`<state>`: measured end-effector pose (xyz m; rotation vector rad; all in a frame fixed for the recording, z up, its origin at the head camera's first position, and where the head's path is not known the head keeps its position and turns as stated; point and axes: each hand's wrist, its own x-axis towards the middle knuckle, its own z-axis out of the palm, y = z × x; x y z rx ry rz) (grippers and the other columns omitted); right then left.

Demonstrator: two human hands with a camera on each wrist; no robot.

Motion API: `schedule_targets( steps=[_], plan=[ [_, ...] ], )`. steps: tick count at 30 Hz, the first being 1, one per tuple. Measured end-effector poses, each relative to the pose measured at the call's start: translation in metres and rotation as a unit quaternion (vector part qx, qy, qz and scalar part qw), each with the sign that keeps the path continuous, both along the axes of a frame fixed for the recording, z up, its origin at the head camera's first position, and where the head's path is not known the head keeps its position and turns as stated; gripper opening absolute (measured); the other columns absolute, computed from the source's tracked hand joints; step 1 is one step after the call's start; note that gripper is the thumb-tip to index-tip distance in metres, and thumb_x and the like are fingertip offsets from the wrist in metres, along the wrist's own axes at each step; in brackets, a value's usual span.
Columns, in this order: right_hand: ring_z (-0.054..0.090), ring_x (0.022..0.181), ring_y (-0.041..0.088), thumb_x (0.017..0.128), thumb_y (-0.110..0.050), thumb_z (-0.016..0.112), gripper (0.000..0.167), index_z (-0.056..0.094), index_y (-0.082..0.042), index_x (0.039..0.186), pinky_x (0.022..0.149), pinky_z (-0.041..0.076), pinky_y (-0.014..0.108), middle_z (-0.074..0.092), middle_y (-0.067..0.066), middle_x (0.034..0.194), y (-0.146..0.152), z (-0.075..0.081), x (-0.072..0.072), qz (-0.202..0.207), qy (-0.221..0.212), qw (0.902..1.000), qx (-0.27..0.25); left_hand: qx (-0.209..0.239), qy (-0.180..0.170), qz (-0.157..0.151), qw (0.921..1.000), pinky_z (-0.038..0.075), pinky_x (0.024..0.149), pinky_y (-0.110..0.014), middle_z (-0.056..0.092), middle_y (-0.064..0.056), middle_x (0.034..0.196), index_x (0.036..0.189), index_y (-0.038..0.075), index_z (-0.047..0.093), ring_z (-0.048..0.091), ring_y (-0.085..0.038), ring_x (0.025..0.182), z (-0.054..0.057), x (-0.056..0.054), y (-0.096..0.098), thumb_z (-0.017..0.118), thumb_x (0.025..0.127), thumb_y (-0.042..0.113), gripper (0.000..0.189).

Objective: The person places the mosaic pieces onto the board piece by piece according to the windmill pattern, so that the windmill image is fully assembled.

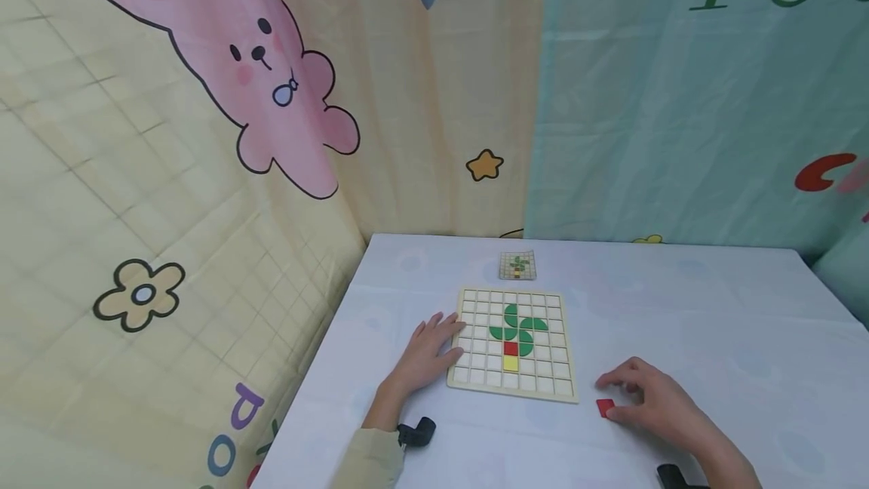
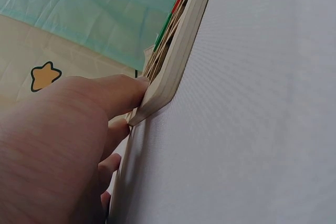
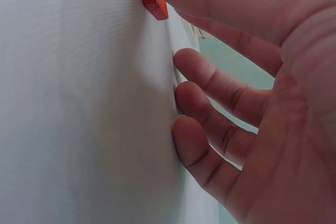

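Note:
A square wooden grid board [image 1: 475, 377] lies on the white table, bearing green rounded pieces [image 1: 526, 344], a red square [image 1: 511, 349] and a yellow square [image 1: 511, 364]. My left hand [image 1: 426, 352] rests at the board's left side, its fingertips and thumb on the edge; the left wrist view shows the thumb [image 2: 123, 94] against the board's rim [image 2: 173, 80]. To the right of the board, my right hand [image 1: 655, 402] has its thumb on a loose red square tile [image 1: 603, 407]. The index fingertip is apart from that tile. In the right wrist view, the other fingertips [image 3: 190, 135] touch the tablecloth.
Behind the board lies a small pattern card [image 1: 517, 266] with a similar design. The white table [image 1: 713, 308] ends at printed cloth curtains [image 1: 407, 96] at the back and left. Black wrist straps [image 1: 417, 432] show at both wrists.

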<state>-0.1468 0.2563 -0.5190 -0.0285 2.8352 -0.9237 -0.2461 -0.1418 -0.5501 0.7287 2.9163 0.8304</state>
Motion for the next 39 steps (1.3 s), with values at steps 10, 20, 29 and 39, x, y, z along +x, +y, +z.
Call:
schedule_targets(
  steps=[10,20,29,39],
  plan=[
    [0.050,0.090,0.019,0.073,-0.026,0.091,0.025,0.077,-0.032,0.092,0.067,0.043,0.030,0.055,-0.003,0.097,-0.001,-0.002,-0.001,0.010,0.016,0.9998,0.011,-0.007,0.002,0.004,1.0000,0.011,0.122,-0.051,0.032,0.005,0.162,0.151,0.025,0.047,0.015,-0.023,0.153,-0.001,0.000,0.000,0.053,0.102,0.043,0.053],
    [0.053,0.092,0.020,0.076,-0.022,0.089,0.021,0.073,-0.024,0.089,0.082,0.052,0.042,0.057,-0.003,0.095,-0.006,-0.003,-0.001,-0.004,0.011,0.9998,0.013,-0.006,0.009,0.000,0.9999,0.013,0.121,-0.055,0.034,0.002,0.162,0.151,0.023,0.048,0.017,-0.027,0.152,0.002,0.001,0.001,0.055,0.102,0.041,0.052],
    [0.055,0.085,0.018,0.080,-0.016,0.085,0.021,0.069,-0.019,0.092,0.079,0.051,0.041,0.062,-0.005,0.086,-0.011,-0.005,-0.003,-0.010,-0.002,0.9999,-0.004,-0.008,0.006,0.004,0.9999,0.012,0.122,-0.053,0.033,0.004,0.162,0.150,0.024,0.048,0.016,-0.024,0.153,0.000,0.001,0.001,0.055,0.102,0.041,0.052],
    [0.053,0.079,0.018,0.081,-0.008,0.083,0.020,0.068,-0.018,0.090,0.070,0.049,0.034,0.060,-0.002,0.079,-0.013,-0.004,-0.004,-0.032,0.010,0.9993,-0.018,-0.009,-0.001,0.007,0.9999,0.010,0.123,-0.051,0.032,0.005,0.162,0.151,0.027,0.047,0.015,-0.023,0.153,0.001,0.000,0.001,0.054,0.102,0.043,0.052]
  ],
)
